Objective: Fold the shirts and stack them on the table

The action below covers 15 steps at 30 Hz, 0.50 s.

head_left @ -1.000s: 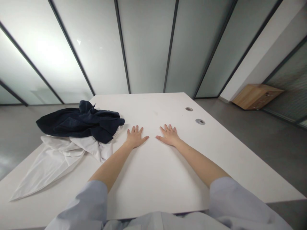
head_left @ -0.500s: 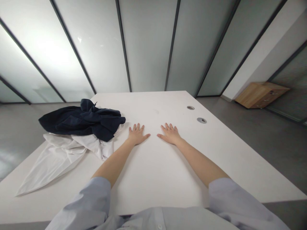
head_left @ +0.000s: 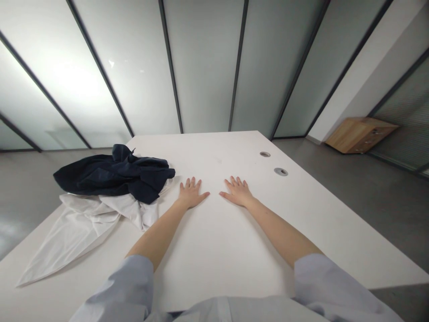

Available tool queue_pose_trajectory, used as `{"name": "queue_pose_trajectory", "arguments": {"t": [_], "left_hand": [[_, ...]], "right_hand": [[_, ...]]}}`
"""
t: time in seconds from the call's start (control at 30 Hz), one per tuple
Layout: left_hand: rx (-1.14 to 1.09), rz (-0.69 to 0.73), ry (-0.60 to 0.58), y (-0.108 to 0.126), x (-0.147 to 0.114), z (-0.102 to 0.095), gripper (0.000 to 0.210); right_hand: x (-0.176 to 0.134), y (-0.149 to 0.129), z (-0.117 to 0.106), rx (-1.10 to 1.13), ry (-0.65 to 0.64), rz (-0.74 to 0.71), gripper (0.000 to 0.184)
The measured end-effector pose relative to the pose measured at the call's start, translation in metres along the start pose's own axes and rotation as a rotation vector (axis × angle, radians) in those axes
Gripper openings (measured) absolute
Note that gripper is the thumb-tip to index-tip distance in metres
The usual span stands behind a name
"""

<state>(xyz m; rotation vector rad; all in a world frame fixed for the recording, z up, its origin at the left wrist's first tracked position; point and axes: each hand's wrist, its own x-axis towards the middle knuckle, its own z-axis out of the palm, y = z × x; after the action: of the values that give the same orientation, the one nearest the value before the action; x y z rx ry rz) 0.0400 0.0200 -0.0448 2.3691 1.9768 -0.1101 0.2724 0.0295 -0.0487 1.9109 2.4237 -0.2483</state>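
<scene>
My left hand (head_left: 191, 194) lies palm down on the white table (head_left: 221, 250), fingers spread, holding nothing. Opposite it, my right hand (head_left: 237, 192) rests flat in the same way, with a gap between the two thumbs. Left of my left hand is a crumpled heap of dark navy cloth (head_left: 114, 174), which looks like a garment. It lies on top of a rumpled white cloth (head_left: 77, 232) that spreads toward the table's left front. What kind of clothes these are cannot be made out. Neither hand touches the heap.
Two round cable holes (head_left: 280, 171) are set in the table's right side. Beyond the far edge stands a frosted glass partition (head_left: 204, 67) with dark frames. A wooden drawer cabinet (head_left: 358, 134) is on the grey floor (head_left: 335, 179) at the right.
The whole view has shifted slightly, with the table and cloths appearing a little lower. My hands stay flat in the same place on the table.
</scene>
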Motion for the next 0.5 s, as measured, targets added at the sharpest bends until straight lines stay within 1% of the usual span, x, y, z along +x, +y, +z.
{"name": "queue_pose_trajectory", "arguments": {"t": [0.27, 0.5], "left_hand": [[-0.002, -0.001, -0.003, 0.0002, -0.0003, -0.001, 0.088], [-0.01, 0.005, 0.006, -0.0017, 0.002, 0.0025, 0.09]], "right_hand": [[0.0, -0.0004, 0.0006, -0.006, 0.008, -0.001, 0.089], [0.0003, 0.0001, 0.0007, 0.005, 0.015, -0.001, 0.089]]}}
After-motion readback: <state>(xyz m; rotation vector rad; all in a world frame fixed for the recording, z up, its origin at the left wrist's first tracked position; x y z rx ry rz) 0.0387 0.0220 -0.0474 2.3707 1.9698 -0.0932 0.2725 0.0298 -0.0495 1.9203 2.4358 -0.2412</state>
